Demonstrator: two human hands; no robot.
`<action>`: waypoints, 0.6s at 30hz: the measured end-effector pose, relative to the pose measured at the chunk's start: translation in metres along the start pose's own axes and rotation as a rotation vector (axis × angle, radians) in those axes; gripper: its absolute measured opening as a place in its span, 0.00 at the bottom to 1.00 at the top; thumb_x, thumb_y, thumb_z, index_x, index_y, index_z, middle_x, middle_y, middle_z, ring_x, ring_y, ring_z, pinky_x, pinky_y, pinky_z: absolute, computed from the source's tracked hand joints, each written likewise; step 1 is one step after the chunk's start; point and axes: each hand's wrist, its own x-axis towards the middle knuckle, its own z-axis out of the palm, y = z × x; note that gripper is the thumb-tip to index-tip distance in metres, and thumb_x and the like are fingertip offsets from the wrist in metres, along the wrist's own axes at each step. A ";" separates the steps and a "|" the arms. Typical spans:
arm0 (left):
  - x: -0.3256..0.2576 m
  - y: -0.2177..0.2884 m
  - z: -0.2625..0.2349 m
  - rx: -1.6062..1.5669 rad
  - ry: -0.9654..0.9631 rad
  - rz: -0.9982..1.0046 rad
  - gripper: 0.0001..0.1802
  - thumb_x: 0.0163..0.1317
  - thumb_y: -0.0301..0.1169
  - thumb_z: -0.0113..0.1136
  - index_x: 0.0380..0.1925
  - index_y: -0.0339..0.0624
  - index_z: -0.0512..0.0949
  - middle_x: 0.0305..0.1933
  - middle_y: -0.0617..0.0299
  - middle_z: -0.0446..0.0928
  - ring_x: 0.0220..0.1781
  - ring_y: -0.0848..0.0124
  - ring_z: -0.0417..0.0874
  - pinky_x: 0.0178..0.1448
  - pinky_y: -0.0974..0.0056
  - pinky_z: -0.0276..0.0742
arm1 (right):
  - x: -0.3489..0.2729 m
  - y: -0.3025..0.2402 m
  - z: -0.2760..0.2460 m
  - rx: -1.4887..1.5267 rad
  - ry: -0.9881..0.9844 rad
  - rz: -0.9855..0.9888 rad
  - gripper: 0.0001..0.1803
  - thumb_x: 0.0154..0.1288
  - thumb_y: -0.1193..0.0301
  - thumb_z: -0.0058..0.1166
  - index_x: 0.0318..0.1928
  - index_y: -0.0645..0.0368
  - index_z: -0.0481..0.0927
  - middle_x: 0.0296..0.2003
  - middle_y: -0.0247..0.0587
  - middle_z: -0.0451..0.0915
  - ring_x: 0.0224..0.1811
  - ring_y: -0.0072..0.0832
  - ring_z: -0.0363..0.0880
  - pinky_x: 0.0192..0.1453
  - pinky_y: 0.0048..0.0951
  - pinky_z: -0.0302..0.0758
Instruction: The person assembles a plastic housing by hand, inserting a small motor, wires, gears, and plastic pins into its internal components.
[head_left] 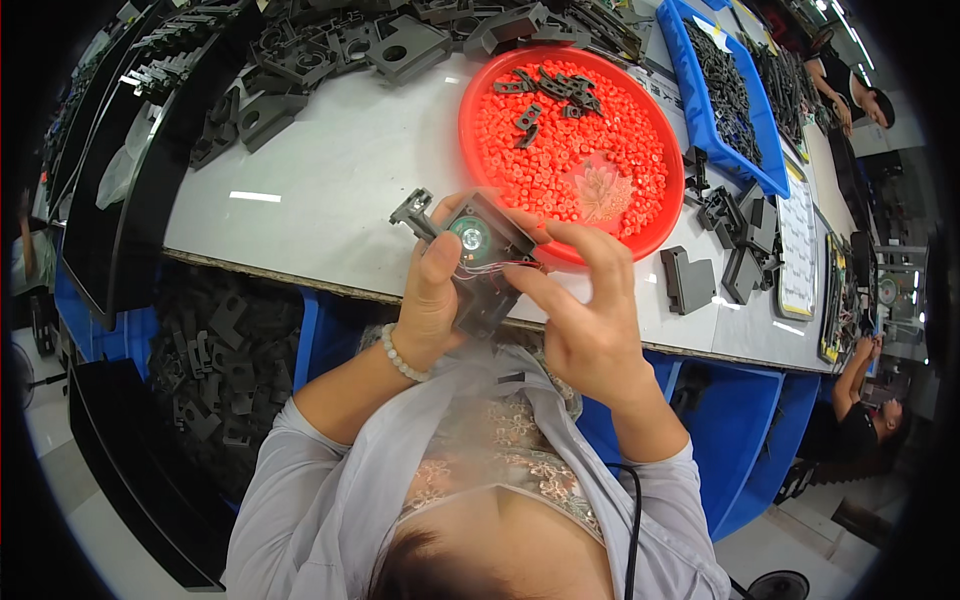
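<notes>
Both my hands hold a dark plastic housing (pixel 492 250) with a small round speaker (pixel 470 236) set in it, just above the table's near edge. My left hand (pixel 432 300) grips its left side, thumb beside the speaker. My right hand (pixel 580 315) holds the right side, fingers on thin red and white wires (pixel 495 267) that run from the speaker. A dark bracket piece (pixel 412 212) sticks out at the housing's upper left.
A round red tray (pixel 480 170) of small red pellets and several dark clips lies behind the housing. Dark plastic parts (pixel 320 60) are piled at the back, a blue bin (pixel 700 110) stands right, loose parts (pixel 735 250) lie beside it. Other people work at the far right.
</notes>
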 end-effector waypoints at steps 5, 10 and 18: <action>-0.003 -0.001 -0.008 0.099 0.026 -0.020 0.39 0.53 0.60 0.57 0.55 0.44 0.60 0.51 0.48 0.72 0.53 0.58 0.76 0.54 0.54 0.77 | 0.001 -0.002 0.015 -0.090 -0.104 0.060 0.16 0.44 0.78 0.52 0.39 0.57 0.77 0.56 0.49 0.66 0.59 0.44 0.63 0.58 0.52 0.60; -0.001 -0.001 -0.002 0.133 0.020 -0.061 0.39 0.53 0.59 0.57 0.55 0.44 0.60 0.51 0.47 0.72 0.53 0.58 0.76 0.54 0.55 0.77 | 0.001 0.003 0.013 -0.017 -0.095 0.080 0.18 0.42 0.81 0.52 0.39 0.57 0.77 0.57 0.49 0.65 0.59 0.45 0.63 0.60 0.49 0.60; 0.009 -0.003 -0.004 0.084 -0.042 -0.019 0.38 0.53 0.59 0.57 0.55 0.44 0.61 0.50 0.46 0.72 0.55 0.53 0.74 0.53 0.47 0.77 | -0.063 0.053 -0.033 -0.038 0.259 0.573 0.19 0.52 0.82 0.51 0.48 0.64 0.74 0.48 0.48 0.73 0.51 0.38 0.71 0.54 0.33 0.68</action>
